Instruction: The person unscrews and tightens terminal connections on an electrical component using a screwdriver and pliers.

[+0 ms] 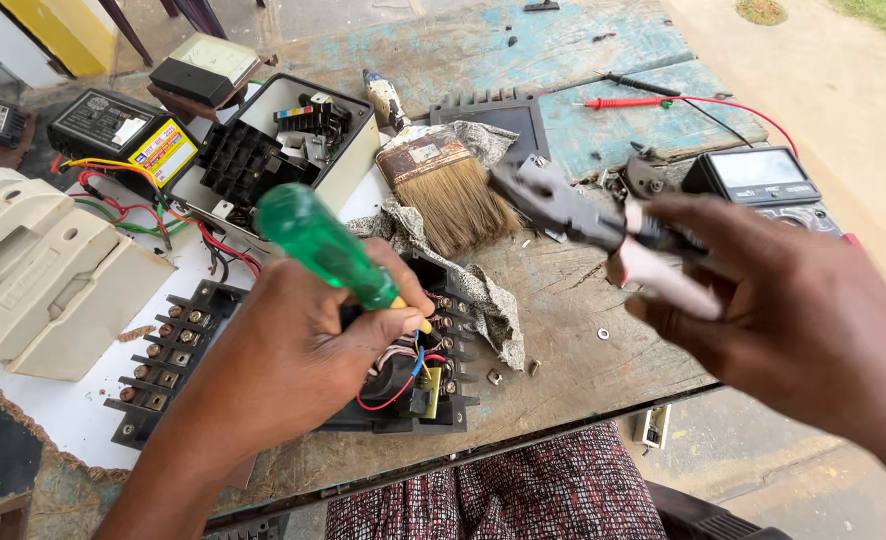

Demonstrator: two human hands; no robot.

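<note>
Head view: your left hand (293, 350) grips the green-handled screwdriver (328, 245), tip down in the black terminal block (403, 385) on the bench (563, 330); your right hand (783, 300) clasps pliers (603, 235). You look mid-unscrewing; next calls for steady downward pressure.

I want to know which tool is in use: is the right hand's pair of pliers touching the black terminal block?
Apart. The head view shows the right hand holding the grey pliers with pale handles over bare wooden tabletop, right of the black terminal block.
</note>
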